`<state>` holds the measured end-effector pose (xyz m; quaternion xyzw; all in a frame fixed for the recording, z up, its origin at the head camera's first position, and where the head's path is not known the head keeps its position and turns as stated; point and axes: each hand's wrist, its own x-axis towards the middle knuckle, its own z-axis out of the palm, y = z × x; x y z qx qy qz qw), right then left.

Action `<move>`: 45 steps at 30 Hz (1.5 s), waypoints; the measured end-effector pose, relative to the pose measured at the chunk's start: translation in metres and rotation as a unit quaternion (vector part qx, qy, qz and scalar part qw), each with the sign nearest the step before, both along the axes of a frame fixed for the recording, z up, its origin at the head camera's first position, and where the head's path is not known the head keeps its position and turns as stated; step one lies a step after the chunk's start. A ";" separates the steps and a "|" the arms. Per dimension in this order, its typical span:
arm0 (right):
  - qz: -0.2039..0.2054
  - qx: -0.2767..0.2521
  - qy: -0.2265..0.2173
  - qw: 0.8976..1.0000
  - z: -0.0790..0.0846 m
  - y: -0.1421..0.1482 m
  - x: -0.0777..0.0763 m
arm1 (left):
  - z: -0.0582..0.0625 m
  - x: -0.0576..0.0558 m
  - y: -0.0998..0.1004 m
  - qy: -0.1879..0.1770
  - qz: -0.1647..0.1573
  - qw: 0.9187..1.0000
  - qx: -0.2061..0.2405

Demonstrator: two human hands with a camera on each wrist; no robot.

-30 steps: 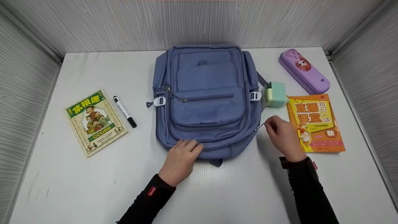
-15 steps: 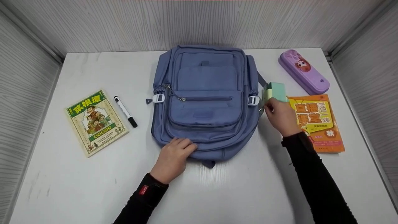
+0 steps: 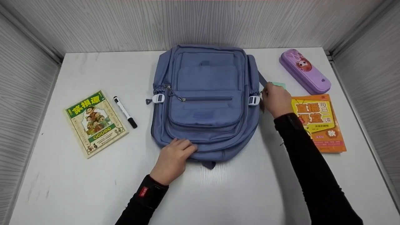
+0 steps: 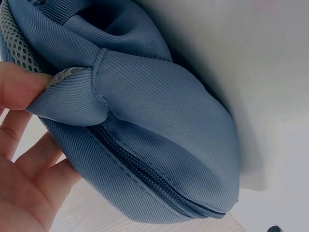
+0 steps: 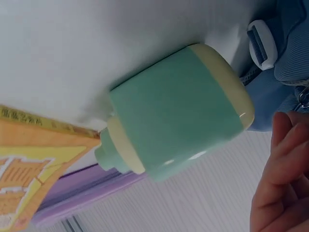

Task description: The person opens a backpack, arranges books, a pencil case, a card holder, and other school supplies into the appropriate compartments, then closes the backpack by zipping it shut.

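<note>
"What's the left hand (image 3: 171,162) doing?"

"Thumb and fingers are pinching the near edge of the backpack (image 3: 207,78), which is lying between both hands."

"And around the zip pull (image 5: 303,98)?"

"The right hand (image 3: 276,98) is curling its fingers there, apparently gripping it, though the tips aren't showing clearly. A zipping step seems under way; the next move is probably calling for firm left-hand bracing."

Green-bordered book (image 3: 97,124) beside a black-capped marker (image 3: 125,112), purple case (image 3: 305,71) near an orange book (image 3: 322,123); mint-green object (image 5: 176,111)
</note>
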<state>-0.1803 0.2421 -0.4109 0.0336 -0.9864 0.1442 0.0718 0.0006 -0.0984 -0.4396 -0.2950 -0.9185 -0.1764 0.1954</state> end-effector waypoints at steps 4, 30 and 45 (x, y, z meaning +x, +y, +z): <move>0.000 -0.012 -0.003 1.000 -0.003 0.000 0.001 | 0.002 0.000 -0.001 -0.007 0.002 1.000 0.000; 0.401 0.032 0.152 0.903 0.008 -0.069 0.141 | 0.021 0.007 -0.049 -0.021 0.105 0.991 0.082; 0.400 0.035 0.151 0.903 0.008 -0.073 0.141 | 0.007 -0.004 -0.216 -0.408 0.520 0.746 0.086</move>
